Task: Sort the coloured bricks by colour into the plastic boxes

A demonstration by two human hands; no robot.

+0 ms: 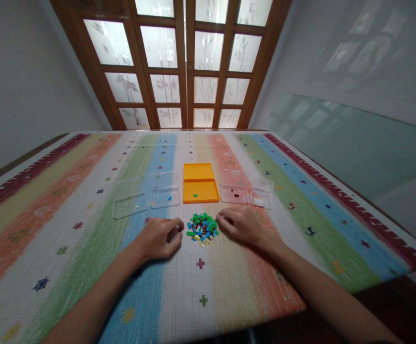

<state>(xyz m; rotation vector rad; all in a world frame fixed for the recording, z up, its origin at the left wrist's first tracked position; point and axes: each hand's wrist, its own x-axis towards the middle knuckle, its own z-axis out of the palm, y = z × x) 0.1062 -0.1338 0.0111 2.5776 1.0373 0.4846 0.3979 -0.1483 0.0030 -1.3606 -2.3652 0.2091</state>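
A heap of small toy bricks (202, 228), green, blue, dark brown and pale yellow, lies on the striped tablecloth between my hands. My left hand (162, 238) rests just left of the heap, its fingers loosely curled with nothing visible in them. At the heap's right edge is my right hand (243, 223), fingers bent together; their tips are partly hidden, so I cannot make out whether a brick is between them. Beyond the heap stands an open orange case (201, 186) with one green brick (195, 195) in its nearer half.
Left of the case are two clear plastic boxes with lids open, one box (165, 203) holding a blue brick (169, 198). Two more stand right: one box (225, 193) with dark brown bricks (236, 195), another (260, 206) with pale pieces. Wood-framed glass doors (186, 71) rise behind the table.
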